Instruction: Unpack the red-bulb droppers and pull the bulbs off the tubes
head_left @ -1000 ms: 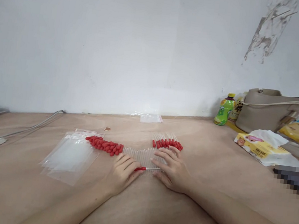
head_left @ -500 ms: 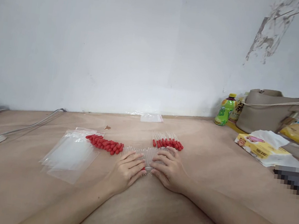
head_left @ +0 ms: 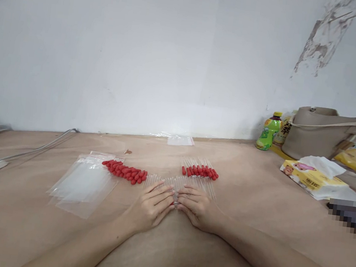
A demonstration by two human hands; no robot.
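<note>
My left hand (head_left: 155, 206) lies with fingers stretched over a row of clear glass droppers (head_left: 155, 182). My right hand (head_left: 199, 206) rests palm down on the droppers from the other side, its fingers also extended, and the fingertips of both hands nearly meet. A speck of red shows between the hands, its object mostly covered. Left of my left hand is a heap of red rubber dropper bulbs (head_left: 124, 172). Beyond my right hand a second row of red bulbs (head_left: 200, 171) has thin glass tubes pointing toward the wall. What lies under my palms is hidden.
Clear zip bags (head_left: 82, 184) are stacked at the left, another bag (head_left: 180, 140) by the wall. A grey cable (head_left: 43, 148) crosses the left side. At the right stand a green bottle (head_left: 269, 132), a beige handbag (head_left: 315, 135) and a tissue box (head_left: 310, 178).
My right hand has shifted slightly left and toward me, uncovering more glass tubes behind it. My left hand has edged right, so the fingertips are closer together.
</note>
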